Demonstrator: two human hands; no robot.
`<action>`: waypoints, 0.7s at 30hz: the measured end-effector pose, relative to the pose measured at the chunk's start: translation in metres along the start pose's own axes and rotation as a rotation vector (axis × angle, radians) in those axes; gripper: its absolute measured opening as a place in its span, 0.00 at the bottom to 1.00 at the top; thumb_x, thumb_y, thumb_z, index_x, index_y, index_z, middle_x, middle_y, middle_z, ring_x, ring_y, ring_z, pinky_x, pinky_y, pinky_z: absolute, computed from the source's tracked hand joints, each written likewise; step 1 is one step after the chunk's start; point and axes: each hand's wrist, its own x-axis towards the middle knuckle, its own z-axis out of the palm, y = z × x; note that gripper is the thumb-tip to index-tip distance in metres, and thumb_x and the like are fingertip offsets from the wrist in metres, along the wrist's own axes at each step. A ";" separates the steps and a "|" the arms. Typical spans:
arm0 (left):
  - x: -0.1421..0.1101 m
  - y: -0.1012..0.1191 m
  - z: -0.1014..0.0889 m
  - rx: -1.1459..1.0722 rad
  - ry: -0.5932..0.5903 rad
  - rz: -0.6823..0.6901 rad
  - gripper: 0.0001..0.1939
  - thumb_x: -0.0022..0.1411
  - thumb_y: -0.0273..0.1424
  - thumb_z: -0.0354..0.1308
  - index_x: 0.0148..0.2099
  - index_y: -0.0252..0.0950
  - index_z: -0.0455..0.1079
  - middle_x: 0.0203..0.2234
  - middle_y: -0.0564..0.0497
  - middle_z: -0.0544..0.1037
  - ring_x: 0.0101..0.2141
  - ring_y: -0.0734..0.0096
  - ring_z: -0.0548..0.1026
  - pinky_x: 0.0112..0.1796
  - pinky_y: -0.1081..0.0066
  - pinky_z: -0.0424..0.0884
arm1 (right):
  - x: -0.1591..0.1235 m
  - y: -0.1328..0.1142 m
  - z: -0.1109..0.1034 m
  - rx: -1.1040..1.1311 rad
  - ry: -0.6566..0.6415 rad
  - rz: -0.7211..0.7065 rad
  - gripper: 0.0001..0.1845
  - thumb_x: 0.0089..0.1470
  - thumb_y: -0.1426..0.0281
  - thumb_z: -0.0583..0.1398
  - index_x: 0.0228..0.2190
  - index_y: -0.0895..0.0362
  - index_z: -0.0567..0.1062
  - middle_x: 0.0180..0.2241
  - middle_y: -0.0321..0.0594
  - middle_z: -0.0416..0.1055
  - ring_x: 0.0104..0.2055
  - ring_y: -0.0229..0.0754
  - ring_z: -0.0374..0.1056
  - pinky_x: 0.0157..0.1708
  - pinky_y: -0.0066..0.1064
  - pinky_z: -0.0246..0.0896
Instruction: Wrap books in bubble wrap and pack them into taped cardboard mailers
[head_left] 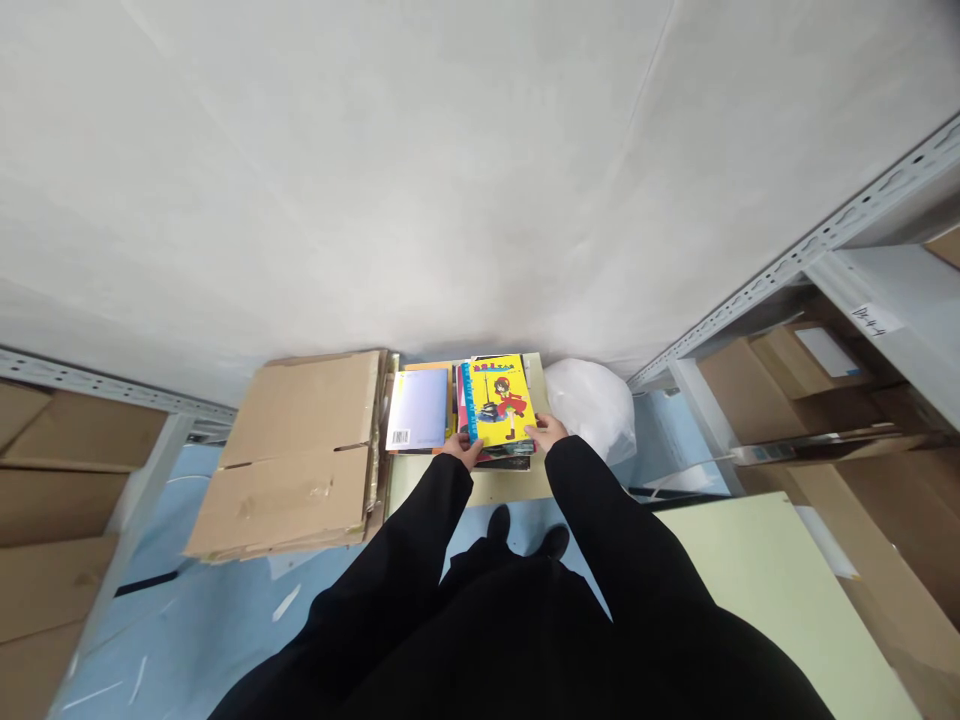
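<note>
Left hand and right hand clamp the near corners of this yellow, rectangular paper book, seemingly keeping it square atop the multicoloured paper stack!

The person wears plain black, long-sleeved upper clothing of matte fabric, sleeves reaching the wrists and showing no visible markings, with black lower clothing and dark, round-toed shoes.
</note>
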 end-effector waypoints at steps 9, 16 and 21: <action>-0.009 0.007 0.001 -0.221 -0.162 -0.067 0.18 0.50 0.38 0.59 0.39 0.34 0.61 0.33 0.46 0.75 0.24 0.73 0.75 0.28 0.70 0.73 | -0.020 -0.008 -0.001 0.326 -0.127 0.027 0.16 0.39 0.70 0.61 0.35 0.58 0.71 0.32 0.40 0.73 0.29 0.38 0.68 0.27 0.29 0.64; -0.038 0.017 -0.001 -0.353 -0.379 0.003 0.29 0.43 0.45 0.62 0.44 0.37 0.58 0.38 0.47 0.75 0.32 0.69 0.76 0.36 0.65 0.73 | -0.070 0.008 -0.021 0.585 -0.085 -0.011 0.22 0.32 0.68 0.66 0.33 0.55 0.65 0.38 0.38 0.72 0.35 0.40 0.69 0.32 0.31 0.65; -0.060 0.036 0.038 -0.265 -0.615 0.030 0.35 0.43 0.47 0.61 0.51 0.37 0.58 0.40 0.46 0.75 0.36 0.63 0.76 0.38 0.63 0.72 | -0.131 0.036 -0.059 0.772 0.050 -0.094 0.25 0.32 0.65 0.67 0.34 0.54 0.63 0.38 0.38 0.72 0.38 0.44 0.69 0.38 0.38 0.65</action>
